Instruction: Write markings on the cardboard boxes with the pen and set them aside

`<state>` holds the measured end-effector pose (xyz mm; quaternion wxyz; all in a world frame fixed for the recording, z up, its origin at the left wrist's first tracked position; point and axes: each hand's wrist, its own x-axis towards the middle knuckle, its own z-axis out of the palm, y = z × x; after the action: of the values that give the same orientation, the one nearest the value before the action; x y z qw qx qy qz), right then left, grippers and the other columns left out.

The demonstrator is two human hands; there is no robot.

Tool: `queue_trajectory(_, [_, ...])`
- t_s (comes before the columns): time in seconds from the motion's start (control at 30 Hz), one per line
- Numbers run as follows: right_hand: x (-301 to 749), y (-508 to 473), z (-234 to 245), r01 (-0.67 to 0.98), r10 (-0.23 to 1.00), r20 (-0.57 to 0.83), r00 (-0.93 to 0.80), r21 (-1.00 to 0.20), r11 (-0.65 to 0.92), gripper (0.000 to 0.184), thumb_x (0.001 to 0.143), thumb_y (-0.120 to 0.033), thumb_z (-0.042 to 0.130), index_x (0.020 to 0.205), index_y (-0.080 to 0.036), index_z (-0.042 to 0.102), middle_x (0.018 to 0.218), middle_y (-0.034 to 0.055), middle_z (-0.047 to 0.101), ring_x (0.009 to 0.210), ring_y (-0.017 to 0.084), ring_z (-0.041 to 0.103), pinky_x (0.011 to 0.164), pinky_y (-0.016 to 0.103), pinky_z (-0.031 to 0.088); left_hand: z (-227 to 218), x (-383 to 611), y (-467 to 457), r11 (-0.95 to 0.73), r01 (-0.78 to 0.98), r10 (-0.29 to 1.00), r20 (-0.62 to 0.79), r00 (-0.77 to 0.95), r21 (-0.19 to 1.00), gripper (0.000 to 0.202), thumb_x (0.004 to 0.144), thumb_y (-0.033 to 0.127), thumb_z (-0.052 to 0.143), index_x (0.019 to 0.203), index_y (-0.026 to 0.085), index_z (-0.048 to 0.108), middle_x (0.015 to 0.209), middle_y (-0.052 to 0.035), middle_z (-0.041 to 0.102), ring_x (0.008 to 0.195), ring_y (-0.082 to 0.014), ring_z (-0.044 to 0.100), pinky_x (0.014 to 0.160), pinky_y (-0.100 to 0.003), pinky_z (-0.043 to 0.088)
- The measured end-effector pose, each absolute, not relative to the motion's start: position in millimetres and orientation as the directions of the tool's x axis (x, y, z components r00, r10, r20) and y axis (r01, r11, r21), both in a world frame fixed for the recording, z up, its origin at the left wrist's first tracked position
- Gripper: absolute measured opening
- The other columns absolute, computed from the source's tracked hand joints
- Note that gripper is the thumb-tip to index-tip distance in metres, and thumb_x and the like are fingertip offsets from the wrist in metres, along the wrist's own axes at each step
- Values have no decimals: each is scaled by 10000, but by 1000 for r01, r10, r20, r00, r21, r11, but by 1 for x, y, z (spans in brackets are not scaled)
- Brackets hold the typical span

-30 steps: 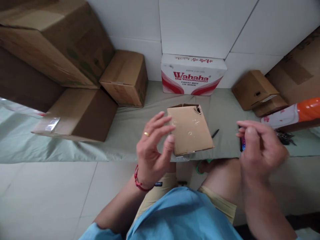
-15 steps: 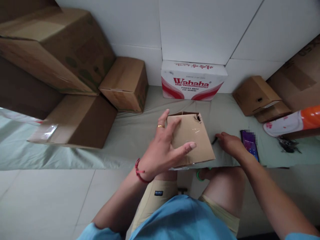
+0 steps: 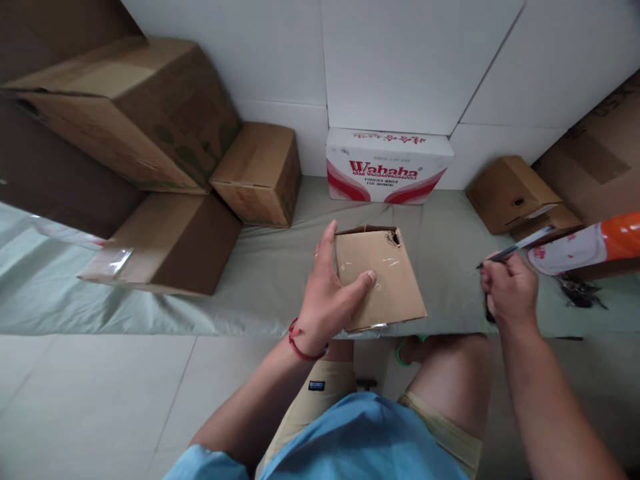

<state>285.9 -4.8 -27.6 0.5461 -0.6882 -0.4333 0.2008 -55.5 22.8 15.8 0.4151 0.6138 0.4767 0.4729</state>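
Note:
My left hand (image 3: 327, 300) grips a small cardboard box (image 3: 393, 287) near the front edge of the cloth-covered table. Its thumb presses on the top while the fingers lie along the left side. A ragged hole shows at the box's far right corner, and clear tape shines on the top. To the right, my right hand (image 3: 513, 287) is closed round a pen (image 3: 524, 243), dark tip pointing left just above the cloth. The dark edge of a phone (image 3: 489, 310) peeks out under that hand, which hides the rest.
A white and red Wahaha box (image 3: 387, 170) stands against the wall. Stacked cartons (image 3: 170, 120) fill the left, with a smaller carton (image 3: 257, 173) beside them. At right are a carton with a hole (image 3: 510, 193), an orange-and-white cylinder (image 3: 585, 243) and keys (image 3: 583, 293).
My right hand has moved right, over the phone, and the pen has come up into clear view. My left thumb and fingers have drawn in on the small box.

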Motion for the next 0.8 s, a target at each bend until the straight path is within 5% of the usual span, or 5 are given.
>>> queue_trajectory(0.07, [271, -2, -7, 63, 789, 123, 602, -992, 107, 220, 728, -330, 767, 807, -235, 585, 586, -85, 447, 465, 78, 342, 408, 185, 192, 24, -53, 19, -452, 392, 889, 439, 127, 802, 698, 913, 235, 749, 1579, 267, 543, 1699, -122, 507, 1631, -362, 407, 1338, -588, 341])
queue_trajectory(0.13, [253, 1, 13, -91, 826, 62, 561, -987, 136, 254, 686, -303, 817, 798, -231, 600, 575, -87, 448, 465, 66, 341, 397, 162, 174, 32, -52, 15, -621, 480, 780, 546, 305, 619, 435, 995, 207, 654, 1426, 250, 689, 1562, -102, 661, 1555, -313, 530, 1340, -548, 350])
queue_trajectory(0.3, [212, 7, 53, -151, 921, 35, 387, -983, 101, 190, 679, -236, 778, 814, -231, 644, 536, -78, 493, 429, 53, 307, 376, 160, 167, 45, -48, 9, -713, 573, 701, 393, 595, 403, 480, 1106, 453, 539, 1437, 149, 706, 1520, -177, 685, 1448, -345, 643, 1255, -547, 475])
queue_trajectory(0.6, [155, 35, 67, 97, 995, 64, 82, -994, 56, 148, 919, -346, 700, 890, -213, 643, 621, -45, 618, 453, 63, 401, 414, 201, 266, 40, -33, -3, -730, 651, 667, 426, 611, 207, 835, 1060, 735, 434, 1416, 27, 698, 1486, -281, 676, 1419, -420, 651, 1219, -534, 484])
queue_trajectory(0.8, [136, 53, 57, 406, 980, 134, 144, -912, 64, 139, 940, -294, 638, 832, -209, 617, 601, -65, 563, 528, 80, 481, 536, 218, 390, 35, -41, -7, -742, 620, 664, 410, 626, 254, 870, 1039, 737, 502, 1551, 38, 582, 1622, -231, 573, 1527, -395, 546, 1307, -539, 364])
